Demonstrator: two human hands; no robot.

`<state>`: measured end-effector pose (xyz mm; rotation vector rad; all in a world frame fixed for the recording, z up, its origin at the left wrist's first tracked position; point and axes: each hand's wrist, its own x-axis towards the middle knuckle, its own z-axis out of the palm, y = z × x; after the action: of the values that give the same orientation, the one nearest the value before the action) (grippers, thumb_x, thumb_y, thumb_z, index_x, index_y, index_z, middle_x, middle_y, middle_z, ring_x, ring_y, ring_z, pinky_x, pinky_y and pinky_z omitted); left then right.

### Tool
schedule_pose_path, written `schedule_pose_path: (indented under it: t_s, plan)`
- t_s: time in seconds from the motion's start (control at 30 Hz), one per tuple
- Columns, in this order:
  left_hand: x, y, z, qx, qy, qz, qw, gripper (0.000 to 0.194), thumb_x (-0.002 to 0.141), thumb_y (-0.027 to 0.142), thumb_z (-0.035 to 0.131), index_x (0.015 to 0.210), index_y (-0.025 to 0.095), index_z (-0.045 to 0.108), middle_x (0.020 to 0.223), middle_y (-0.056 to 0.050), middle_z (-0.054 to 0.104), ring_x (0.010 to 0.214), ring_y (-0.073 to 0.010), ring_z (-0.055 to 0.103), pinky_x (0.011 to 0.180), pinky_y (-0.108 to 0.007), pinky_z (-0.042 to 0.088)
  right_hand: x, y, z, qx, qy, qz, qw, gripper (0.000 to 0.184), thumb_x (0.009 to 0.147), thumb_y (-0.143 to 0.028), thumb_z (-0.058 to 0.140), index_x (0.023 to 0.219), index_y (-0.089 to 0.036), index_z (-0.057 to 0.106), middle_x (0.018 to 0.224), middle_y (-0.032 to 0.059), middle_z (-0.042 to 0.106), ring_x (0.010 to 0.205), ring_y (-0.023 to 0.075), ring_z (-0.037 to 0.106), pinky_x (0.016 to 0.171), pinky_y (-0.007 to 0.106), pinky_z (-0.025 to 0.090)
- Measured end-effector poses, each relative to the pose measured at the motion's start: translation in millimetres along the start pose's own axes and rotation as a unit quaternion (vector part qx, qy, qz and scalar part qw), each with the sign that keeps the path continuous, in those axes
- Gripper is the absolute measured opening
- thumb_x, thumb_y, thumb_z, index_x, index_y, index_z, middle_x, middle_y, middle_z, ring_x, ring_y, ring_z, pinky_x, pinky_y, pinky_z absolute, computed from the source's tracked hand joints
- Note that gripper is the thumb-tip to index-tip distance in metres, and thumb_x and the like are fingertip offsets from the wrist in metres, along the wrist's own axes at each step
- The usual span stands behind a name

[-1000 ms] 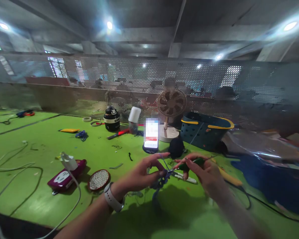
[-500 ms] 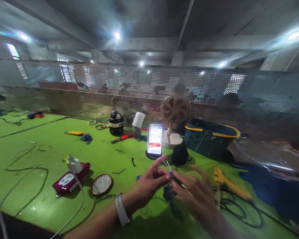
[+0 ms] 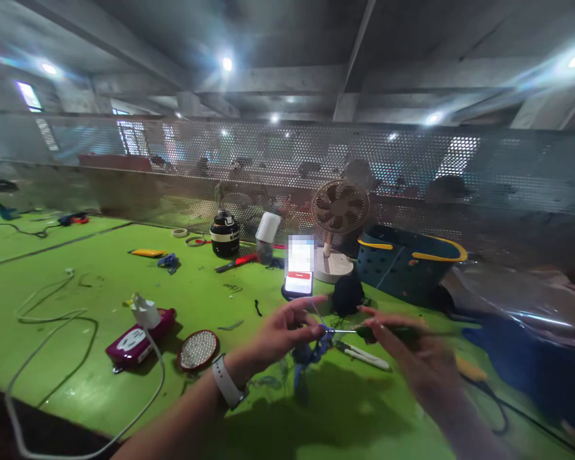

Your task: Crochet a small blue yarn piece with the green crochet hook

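Note:
My left hand (image 3: 290,329), with a white watch on the wrist, pinches a small piece of blue crochet work (image 3: 309,353). A strand of yarn runs up over its raised index finger. My right hand (image 3: 419,358) grips the dark green handle of a crochet hook (image 3: 345,331); its thin metal shaft points left and its tip meets the work. Motion blurs the right fingers somewhat. Below the hook lies a white-handled tool (image 3: 367,356), its jaws partly hidden. Just behind the hands a lit phone (image 3: 299,283) stands upright.
A fan (image 3: 333,268), a dark ball (image 3: 347,295) and a blue basket (image 3: 388,268) stand behind. To the left are a purple power strip (image 3: 134,342), a white cable (image 3: 160,377) and a round studded disc (image 3: 198,349). A yellow-handled corded tool (image 3: 470,368) lies right, partly covered.
My right hand has moved right, away from my left hand, and the hook now lies nearly level. The blue work shows more, and the white-handled tool has come into view.

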<state>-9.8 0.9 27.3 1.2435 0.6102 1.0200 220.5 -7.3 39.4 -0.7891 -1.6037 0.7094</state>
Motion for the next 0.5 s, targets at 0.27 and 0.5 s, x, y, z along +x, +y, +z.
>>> schedule_pose_path:
  t_s: [0.27,0.5]
  plan:
    - [-5,-21,17.3,0.102,0.061,0.110,0.987,0.075,0.083,0.027,0.071,0.149,0.024,0.035,0.087,-0.003,0.062,0.085,-0.0172,0.057,0.079,-0.034,0.046,-5,17,34,0.321,0.094,0.264,0.905,0.024,0.065,-0.040,0.086,0.075,-0.022,0.074,0.071,-0.0007,0.074,0.062,0.0137,0.067,0.062,0.026,0.058]
    - [-11,-9,22.9,0.060,0.069,0.083,0.992,0.074,0.082,0.029,0.073,0.147,0.024,0.037,0.101,-0.008,0.066,0.092,-0.0185,0.060,0.079,-0.033,0.047,-8,7,39,0.211,0.089,0.141,0.963,0.025,0.067,-0.044,0.083,0.074,-0.023,0.074,0.072,0.0020,0.076,0.055,0.0139,0.064,0.052,0.025,0.054]
